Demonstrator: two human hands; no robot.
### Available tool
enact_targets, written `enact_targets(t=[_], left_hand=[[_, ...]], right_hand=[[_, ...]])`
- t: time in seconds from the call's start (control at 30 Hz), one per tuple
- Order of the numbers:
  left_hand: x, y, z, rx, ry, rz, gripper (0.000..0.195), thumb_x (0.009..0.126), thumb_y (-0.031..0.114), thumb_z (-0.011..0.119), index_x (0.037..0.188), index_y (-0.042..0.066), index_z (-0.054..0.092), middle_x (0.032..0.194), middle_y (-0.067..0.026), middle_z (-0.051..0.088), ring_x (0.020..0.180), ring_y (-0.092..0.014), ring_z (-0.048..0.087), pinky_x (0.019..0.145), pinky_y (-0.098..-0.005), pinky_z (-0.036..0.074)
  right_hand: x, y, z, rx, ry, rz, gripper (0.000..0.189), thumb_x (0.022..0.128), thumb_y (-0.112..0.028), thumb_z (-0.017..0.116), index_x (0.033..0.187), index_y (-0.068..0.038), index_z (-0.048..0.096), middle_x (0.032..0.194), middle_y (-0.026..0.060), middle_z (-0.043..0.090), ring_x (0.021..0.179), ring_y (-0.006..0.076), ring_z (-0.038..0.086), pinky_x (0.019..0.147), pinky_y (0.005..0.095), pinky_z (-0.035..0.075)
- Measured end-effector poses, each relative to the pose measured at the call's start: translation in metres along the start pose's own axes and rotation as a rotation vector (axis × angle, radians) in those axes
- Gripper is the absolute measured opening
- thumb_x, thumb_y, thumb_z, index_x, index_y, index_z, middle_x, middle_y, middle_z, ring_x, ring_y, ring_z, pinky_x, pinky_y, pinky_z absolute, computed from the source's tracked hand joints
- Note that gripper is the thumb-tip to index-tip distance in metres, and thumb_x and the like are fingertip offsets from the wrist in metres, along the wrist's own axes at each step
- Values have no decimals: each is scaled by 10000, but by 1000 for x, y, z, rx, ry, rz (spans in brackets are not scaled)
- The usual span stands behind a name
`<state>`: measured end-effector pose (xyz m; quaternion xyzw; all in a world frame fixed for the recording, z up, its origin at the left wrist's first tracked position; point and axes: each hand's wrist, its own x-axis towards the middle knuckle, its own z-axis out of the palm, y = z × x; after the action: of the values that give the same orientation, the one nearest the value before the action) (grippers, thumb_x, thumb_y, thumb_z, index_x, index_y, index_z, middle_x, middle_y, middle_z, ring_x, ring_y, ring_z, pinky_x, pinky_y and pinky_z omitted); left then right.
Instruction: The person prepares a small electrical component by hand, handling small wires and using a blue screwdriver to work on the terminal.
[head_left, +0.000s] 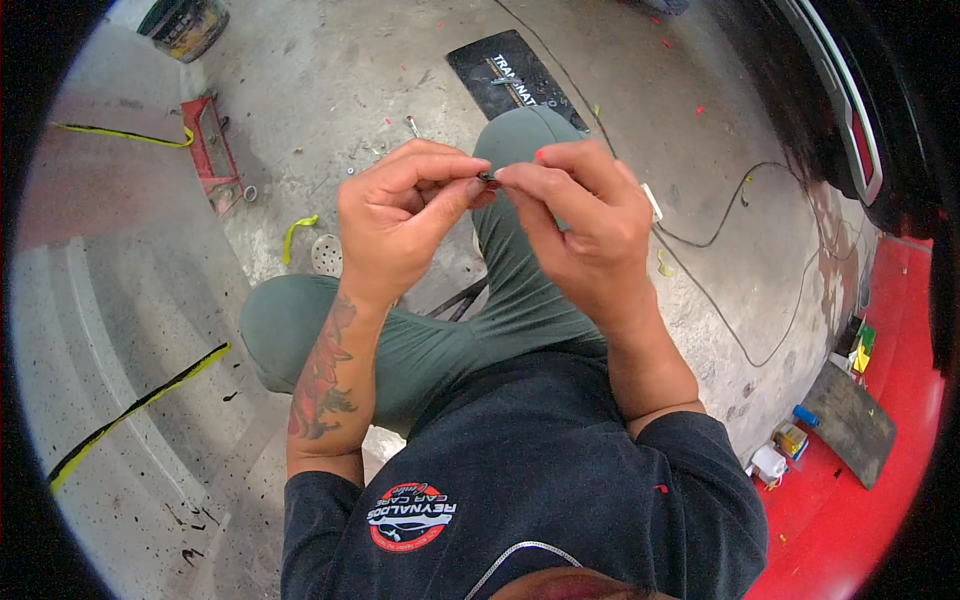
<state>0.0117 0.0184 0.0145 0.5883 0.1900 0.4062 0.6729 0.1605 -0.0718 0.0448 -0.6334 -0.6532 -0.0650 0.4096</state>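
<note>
My left hand (409, 214) and my right hand (581, 214) meet above my right knee, fingertips nearly touching. Between them is a small dark part (489, 178) with a hint of red, pinched by thumb and forefinger from both sides. The fingertips cover most of it, so its exact kind is unclear. A tiny red piece (539, 154) shows at a bent finger of my right hand. Below the hands are my green-grey trousers (517, 255), knees apart.
Beyond my knee lies a black mat (480, 64) bearing writing and metal pieces. A metal tool (412, 126) rests on concrete near a red jack-like frame (201, 146). A dark cable (705, 289) curves right, below a dark vehicle (817, 97). A bucket (184, 30) stands far left.
</note>
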Motion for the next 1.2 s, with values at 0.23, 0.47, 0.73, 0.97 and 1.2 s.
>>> enact_targets(t=[0.23, 0.47, 0.73, 0.97, 1.2], left_hand=[[-1, 1, -1, 32, 33, -34, 140, 841, -103, 585, 963, -91, 653, 963, -131, 627, 842, -193, 666, 753, -279, 579], [0, 1, -3, -158, -26, -147, 175, 857, -72, 585, 1021, -93, 643, 989, -132, 629, 867, -210, 668, 777, -297, 578], [0, -3, -9, -253, -73, -209, 169, 841, -85, 595, 1005, -100, 634, 994, -143, 630, 884, -223, 665, 808, -308, 571], [0, -6, -12, -233, -122, -122, 144, 816, -102, 622, 960, -90, 627, 975, -137, 640, 881, -199, 662, 793, -291, 556], [-4, 1, -8, -159, -116, -120, 152, 815, -100, 633, 965, -73, 628, 935, -142, 680, 874, -176, 664, 797, -276, 543]], right_hand=[[-4, 5, 5, 38, -24, 12, 191, 704, -64, 695, 869, -161, 692, 815, 1, 577, 648, 176, 574, 582, 317, 398], [-5, 3, 1, 37, -15, 11, 228, 665, -68, 693, 867, -175, 699, 848, 2, 569, 739, 192, 568, 634, 340, 396], [-5, 4, -4, 28, -51, -29, 268, 658, -36, 727, 882, -183, 720, 855, -2, 563, 759, 175, 549, 666, 306, 391], [-5, 4, -6, 21, -6, -77, 237, 649, -95, 717, 861, -201, 710, 838, -22, 562, 790, 165, 556, 722, 336, 360], [-5, 8, -11, 23, -5, -111, 226, 662, -117, 712, 865, -214, 714, 853, -28, 571, 791, 157, 552, 732, 341, 348]])
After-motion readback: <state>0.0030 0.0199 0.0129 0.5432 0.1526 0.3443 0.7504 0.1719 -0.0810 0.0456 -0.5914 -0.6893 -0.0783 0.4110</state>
